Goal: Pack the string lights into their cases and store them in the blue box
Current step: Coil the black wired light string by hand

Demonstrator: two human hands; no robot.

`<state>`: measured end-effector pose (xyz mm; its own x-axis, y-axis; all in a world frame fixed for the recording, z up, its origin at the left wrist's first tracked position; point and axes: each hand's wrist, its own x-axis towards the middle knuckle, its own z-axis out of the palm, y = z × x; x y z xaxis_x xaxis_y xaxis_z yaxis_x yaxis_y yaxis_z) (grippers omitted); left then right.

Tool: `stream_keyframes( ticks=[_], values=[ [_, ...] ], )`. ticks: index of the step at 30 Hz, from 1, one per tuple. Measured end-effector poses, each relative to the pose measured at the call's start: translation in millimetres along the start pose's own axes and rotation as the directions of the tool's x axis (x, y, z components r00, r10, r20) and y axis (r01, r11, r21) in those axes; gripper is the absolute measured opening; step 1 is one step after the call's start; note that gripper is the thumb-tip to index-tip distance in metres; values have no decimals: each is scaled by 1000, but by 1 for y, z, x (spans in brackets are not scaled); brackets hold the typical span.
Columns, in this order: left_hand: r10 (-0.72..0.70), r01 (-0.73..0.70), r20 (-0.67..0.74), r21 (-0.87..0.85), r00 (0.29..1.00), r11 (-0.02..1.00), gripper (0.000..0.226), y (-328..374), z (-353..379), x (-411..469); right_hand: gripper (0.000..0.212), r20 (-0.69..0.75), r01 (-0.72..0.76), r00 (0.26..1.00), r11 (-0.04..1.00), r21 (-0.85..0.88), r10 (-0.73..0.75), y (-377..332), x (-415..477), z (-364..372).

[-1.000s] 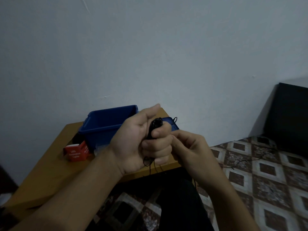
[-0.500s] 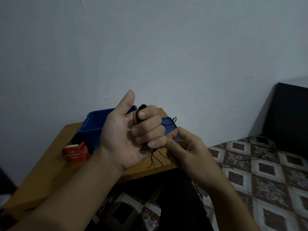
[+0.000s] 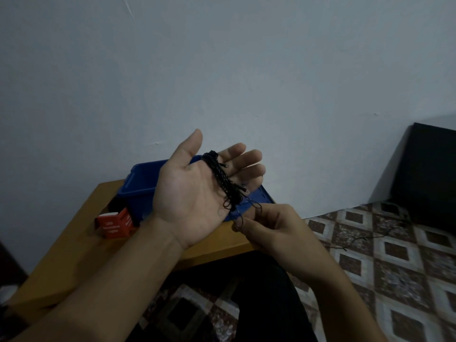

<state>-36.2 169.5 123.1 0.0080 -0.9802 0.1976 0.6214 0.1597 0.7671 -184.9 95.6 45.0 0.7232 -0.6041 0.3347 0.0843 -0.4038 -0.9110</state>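
My left hand (image 3: 195, 193) is held palm up above the table with its fingers spread straight. A black string light (image 3: 223, 180) is wound in a coil around the base of those fingers. My right hand (image 3: 274, 230) sits just below and to the right and pinches the loose end of the string. The blue box (image 3: 138, 183) stands behind my left hand, mostly hidden by it. A red case (image 3: 114, 224) with white lettering lies on the table to the left of the box.
The wooden table (image 3: 74, 255) runs from the wall down to the left. A blue lid (image 3: 256, 196) lies flat behind my hands. More black wire (image 3: 357, 239) trails over the patterned tile floor at right. A dark cabinet (image 3: 429, 174) stands in the right corner.
My left hand has opened from a fist around the coil to flat, spread fingers, palm up. My right hand has moved down and right, drawing the string's end out.
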Motion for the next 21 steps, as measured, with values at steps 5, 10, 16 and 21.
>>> stream_keyframes(
  ticks=[5,10,16,21],
  values=[
    [24,-21,-56,54,998,998,60,-2,3,0,29,-45,-4,999,1000,5,4,-3,-1,-1],
    [82,-62,-144,136,986,989,65,-4,5,1,29,-48,1,999,999,53,2,-7,-3,-3],
    [71,-25,-186,238,980,971,96,-4,10,1,34,-87,-5,996,984,177,21,-11,-4,-3],
    [44,34,-194,380,980,924,91,-8,13,1,37,-121,5,992,956,293,32,-15,-5,-4]
  ],
)
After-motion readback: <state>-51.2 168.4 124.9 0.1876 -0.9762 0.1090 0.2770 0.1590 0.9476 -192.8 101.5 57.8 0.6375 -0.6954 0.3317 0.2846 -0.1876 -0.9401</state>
